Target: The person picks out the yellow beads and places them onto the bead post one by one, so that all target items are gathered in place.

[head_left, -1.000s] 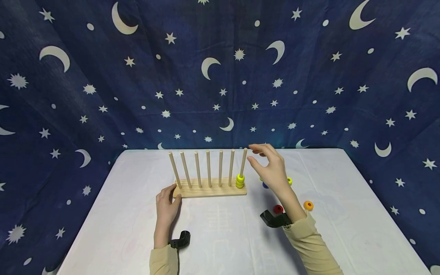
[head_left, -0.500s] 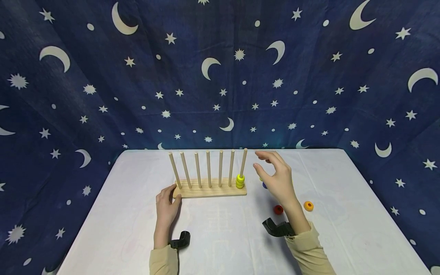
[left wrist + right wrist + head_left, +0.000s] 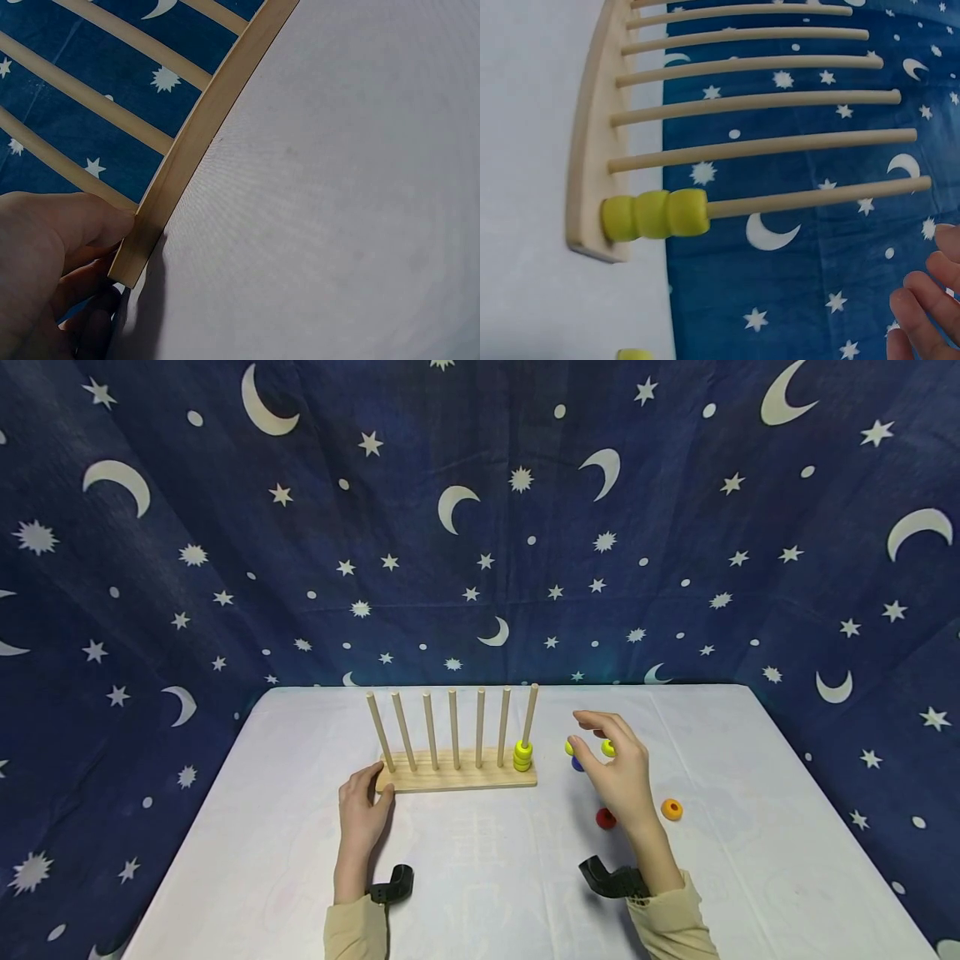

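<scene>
A wooden peg rack with several upright pegs stands on the white table. Three yellow beads are stacked at the foot of its rightmost peg, also plain in the right wrist view. My left hand grips the rack's left end between thumb and fingers; the left wrist view shows the thumb against the wood. My right hand hovers right of the rack, thumb and fingers apart, holding nothing. Near it are a yellow bead, another yellow bead, a blue bead and a red bead.
An orange bead lies to the right of my right forearm. Behind the white table hangs a dark blue cloth with moons and stars. Each wrist wears a black camera mount.
My right hand has drawn back from the top of the rightmost peg, moving right and toward me, uncovering more of the loose beads. The left hand and the rack stay in place.
</scene>
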Demonstrator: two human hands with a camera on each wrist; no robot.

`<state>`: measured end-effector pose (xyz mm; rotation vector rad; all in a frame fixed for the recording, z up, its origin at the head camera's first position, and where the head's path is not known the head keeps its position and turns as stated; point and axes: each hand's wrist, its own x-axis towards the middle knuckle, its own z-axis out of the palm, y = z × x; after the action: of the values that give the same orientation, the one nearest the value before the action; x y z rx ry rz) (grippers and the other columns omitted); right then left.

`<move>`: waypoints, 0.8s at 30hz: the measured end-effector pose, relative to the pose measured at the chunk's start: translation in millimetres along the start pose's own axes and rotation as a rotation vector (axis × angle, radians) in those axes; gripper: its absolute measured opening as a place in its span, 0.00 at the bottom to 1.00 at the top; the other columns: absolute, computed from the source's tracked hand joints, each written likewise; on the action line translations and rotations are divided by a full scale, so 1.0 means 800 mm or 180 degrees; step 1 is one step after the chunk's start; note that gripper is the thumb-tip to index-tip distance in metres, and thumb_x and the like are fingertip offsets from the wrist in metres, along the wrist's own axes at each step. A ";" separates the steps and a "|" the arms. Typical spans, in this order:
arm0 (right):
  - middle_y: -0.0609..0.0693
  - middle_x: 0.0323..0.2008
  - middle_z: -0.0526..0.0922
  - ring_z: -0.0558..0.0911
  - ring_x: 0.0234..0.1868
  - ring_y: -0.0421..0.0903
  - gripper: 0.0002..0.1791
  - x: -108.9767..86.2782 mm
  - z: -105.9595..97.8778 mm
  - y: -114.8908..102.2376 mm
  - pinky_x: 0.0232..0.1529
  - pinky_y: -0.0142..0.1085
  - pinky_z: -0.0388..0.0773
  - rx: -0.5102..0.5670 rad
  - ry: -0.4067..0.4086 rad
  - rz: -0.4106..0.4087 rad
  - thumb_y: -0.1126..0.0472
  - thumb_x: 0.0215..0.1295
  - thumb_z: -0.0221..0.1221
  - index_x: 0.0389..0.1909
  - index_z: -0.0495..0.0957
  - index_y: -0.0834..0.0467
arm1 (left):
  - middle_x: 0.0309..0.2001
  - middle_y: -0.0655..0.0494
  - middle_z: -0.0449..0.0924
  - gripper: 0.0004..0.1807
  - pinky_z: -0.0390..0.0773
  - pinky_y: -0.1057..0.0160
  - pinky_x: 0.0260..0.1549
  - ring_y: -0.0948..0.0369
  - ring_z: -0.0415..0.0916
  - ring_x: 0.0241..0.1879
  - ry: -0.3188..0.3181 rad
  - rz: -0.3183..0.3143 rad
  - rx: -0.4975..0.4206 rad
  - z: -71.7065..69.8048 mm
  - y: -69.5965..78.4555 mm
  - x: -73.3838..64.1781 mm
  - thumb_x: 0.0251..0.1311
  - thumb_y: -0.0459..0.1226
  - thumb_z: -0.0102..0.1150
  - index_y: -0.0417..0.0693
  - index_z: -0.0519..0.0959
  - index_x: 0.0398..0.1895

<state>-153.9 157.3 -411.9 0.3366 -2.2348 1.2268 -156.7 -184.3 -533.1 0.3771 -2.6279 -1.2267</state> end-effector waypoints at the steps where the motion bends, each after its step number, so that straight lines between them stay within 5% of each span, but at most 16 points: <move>1: 0.53 0.44 0.83 0.78 0.47 0.46 0.19 -0.002 0.000 0.003 0.51 0.23 0.69 -0.0007 0.0006 0.0017 0.69 0.56 0.66 0.50 0.80 0.57 | 0.63 0.39 0.70 0.25 0.59 0.40 0.66 0.43 0.57 0.66 -0.0006 -0.0004 0.0001 0.000 0.000 0.000 0.62 0.35 0.56 0.38 0.71 0.63; 24: 0.52 0.43 0.83 0.75 0.45 0.33 0.18 -0.045 -0.002 0.045 0.46 0.24 0.71 -0.0128 0.0002 0.0571 0.68 0.56 0.66 0.49 0.81 0.56 | 0.62 0.38 0.70 0.25 0.59 0.39 0.65 0.43 0.58 0.66 0.0036 0.0054 0.0010 0.002 -0.003 -0.001 0.61 0.35 0.57 0.38 0.71 0.62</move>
<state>-141.0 176.3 -457.2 0.1220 -2.3263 1.2696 -156.4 -184.4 -536.4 0.3604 -2.6186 -1.2117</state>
